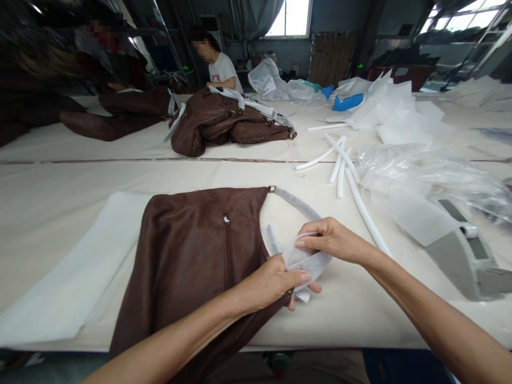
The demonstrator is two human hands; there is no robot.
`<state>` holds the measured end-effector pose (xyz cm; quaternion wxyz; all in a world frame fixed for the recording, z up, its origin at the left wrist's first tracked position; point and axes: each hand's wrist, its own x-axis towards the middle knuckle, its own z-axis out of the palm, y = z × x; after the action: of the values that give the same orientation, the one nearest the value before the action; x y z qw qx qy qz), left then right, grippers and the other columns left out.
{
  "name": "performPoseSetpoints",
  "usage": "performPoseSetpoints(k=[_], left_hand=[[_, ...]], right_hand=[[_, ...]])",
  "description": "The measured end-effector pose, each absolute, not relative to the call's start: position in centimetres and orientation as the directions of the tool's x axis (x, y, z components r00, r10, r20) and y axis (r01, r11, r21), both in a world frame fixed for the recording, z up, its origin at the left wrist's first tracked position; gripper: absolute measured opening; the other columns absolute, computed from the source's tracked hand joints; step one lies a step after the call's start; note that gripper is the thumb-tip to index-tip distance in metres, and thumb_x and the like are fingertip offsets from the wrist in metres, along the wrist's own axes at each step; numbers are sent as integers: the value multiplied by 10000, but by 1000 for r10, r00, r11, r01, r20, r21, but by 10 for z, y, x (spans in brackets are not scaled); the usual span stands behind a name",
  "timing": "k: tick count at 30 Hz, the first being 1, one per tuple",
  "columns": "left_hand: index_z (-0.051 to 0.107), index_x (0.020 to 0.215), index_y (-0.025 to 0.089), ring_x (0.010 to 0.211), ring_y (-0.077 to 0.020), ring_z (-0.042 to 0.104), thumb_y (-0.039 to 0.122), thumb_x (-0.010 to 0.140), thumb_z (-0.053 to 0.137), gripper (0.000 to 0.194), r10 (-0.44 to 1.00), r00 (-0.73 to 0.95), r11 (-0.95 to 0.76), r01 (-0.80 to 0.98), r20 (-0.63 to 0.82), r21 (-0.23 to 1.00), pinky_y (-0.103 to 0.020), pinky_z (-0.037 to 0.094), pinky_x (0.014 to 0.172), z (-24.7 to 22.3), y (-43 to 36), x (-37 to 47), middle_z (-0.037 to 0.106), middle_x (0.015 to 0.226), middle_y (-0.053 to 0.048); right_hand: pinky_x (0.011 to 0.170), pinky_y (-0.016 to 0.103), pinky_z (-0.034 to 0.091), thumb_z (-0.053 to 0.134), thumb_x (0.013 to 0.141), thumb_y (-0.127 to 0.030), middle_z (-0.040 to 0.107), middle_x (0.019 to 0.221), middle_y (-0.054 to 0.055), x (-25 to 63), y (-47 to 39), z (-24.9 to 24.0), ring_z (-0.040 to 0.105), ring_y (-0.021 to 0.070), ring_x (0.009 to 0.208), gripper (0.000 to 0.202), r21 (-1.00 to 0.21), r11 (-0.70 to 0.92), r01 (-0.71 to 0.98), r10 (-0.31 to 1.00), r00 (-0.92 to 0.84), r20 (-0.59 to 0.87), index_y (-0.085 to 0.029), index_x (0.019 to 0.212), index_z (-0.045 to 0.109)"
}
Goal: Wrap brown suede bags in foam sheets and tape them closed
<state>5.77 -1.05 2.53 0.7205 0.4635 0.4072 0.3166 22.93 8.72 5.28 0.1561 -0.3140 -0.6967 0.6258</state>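
Observation:
A brown leather bag point(188, 256) lies on the pale table, its zipped pocket facing up. Its strap point(298, 201) curves out to the right, covered in whitish wrapping. My left hand point(276, 282) reaches across the bag and holds the wrapping point(316, 264) at the lower part of the strap, thumb on top. Close by on the right, my right hand point(328, 240) pinches the upper edge of the same wrapping between thumb and fingers. A loose end of wrapping hangs below my left fingers.
White sheets point(88, 256) lie left of the bag. White foam rods point(362, 210), clear plastic point(436, 170) and a grey dispenser point(464, 256) are at right. Farther back are brown bags point(220, 125), a blue object point(348, 102), white paper point(408, 109) and two people.

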Motion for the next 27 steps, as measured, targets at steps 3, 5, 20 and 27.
performPoseSetpoints(k=[3,5,20,27], left_hand=[[622,1155,100,744,-184,605,420,822,652,464,817,494,370,-54,-297,928,-183,464,454,24,-9,59,718,921,-136],[624,1140,96,706,-175,597,425,821,648,459,813,496,369,-36,-304,929,-184,458,446,24,-8,59,718,898,-134],[606,871,121,479,-98,571,363,741,763,316,866,424,362,-166,-265,917,-181,439,448,35,-10,49,685,716,-32],[532,878,167,401,-104,560,364,764,782,337,937,286,278,-258,-201,925,-165,442,427,37,-17,51,608,504,38]], right_hand=[[473,220,289,724,774,-460,520,556,-32,225,80,47,417,87,513,320,-976,-10,218,725,-671,-157,-149,716,680],[461,217,285,735,763,-474,516,544,-33,228,81,47,414,86,501,335,-976,-21,216,747,-646,-159,-149,707,671],[616,222,444,759,785,-385,662,760,8,263,89,58,548,119,649,278,-938,-79,339,409,-847,-340,-167,958,748],[660,247,453,681,872,-386,696,909,48,271,82,45,585,151,740,263,-977,-22,210,488,-851,-194,-232,1065,769]])
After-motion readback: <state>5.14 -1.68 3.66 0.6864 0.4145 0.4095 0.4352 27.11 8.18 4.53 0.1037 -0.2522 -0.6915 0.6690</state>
